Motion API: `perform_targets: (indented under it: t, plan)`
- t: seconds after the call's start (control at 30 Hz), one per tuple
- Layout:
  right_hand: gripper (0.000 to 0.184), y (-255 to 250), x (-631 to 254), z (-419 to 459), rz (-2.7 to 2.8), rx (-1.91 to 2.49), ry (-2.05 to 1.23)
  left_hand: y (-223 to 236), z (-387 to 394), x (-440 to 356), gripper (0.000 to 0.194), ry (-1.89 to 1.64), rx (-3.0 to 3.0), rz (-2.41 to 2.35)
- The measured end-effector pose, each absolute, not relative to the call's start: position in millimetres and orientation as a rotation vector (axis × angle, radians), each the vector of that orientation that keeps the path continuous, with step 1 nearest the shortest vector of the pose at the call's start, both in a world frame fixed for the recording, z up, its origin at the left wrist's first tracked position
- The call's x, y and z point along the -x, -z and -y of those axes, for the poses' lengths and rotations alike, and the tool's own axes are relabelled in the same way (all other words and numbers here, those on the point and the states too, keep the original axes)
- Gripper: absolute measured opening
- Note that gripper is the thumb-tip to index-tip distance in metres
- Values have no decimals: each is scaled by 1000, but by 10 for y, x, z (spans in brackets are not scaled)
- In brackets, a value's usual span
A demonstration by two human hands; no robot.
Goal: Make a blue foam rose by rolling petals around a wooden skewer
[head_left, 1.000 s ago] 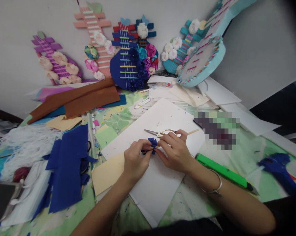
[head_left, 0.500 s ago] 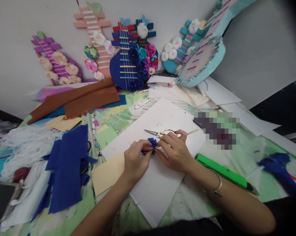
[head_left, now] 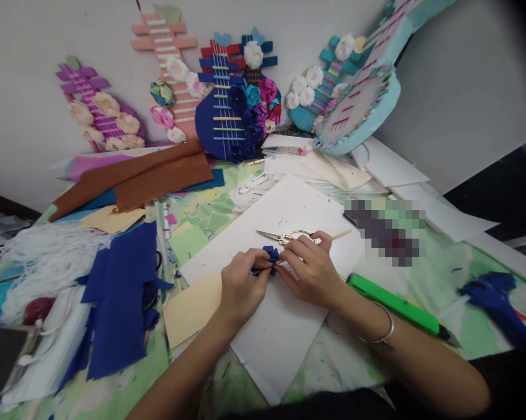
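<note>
My left hand (head_left: 244,283) is closed, thumb and fingertips pinching a small gathered dark blue paper flower (head_left: 270,254). My right hand (head_left: 310,271) is closed too, its fingers round a thin wooden stick (head_left: 342,234) whose far end sticks out past the knuckles. The stick's other end runs to the blue paper; the fingertips hide just how they meet. Both hands are above a white board (head_left: 289,201). Gold-handled scissors (head_left: 284,238) lie just beyond the fingers, their handles partly behind my right hand.
A green utility knife (head_left: 394,300) lies by my right forearm, with a blue glue gun (head_left: 493,294) farther right. At left are blue paper strips (head_left: 121,303), white cord (head_left: 48,262) and a phone (head_left: 4,356). Decorated paper instruments (head_left: 221,111) lean on the wall behind brown paper (head_left: 158,181).
</note>
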State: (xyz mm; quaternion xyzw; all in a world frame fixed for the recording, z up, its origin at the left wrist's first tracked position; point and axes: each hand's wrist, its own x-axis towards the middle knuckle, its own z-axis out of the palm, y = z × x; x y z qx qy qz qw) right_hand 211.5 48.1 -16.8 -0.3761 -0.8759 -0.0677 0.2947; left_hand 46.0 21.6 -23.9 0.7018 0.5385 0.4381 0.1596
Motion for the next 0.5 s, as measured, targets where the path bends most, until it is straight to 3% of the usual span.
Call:
perform_targets:
  t: [0.5]
  plan:
    - [12, 160, -2117, -480, 2334, 1003, 164, 226, -222, -465, 23, -1256, -2051, -1544]
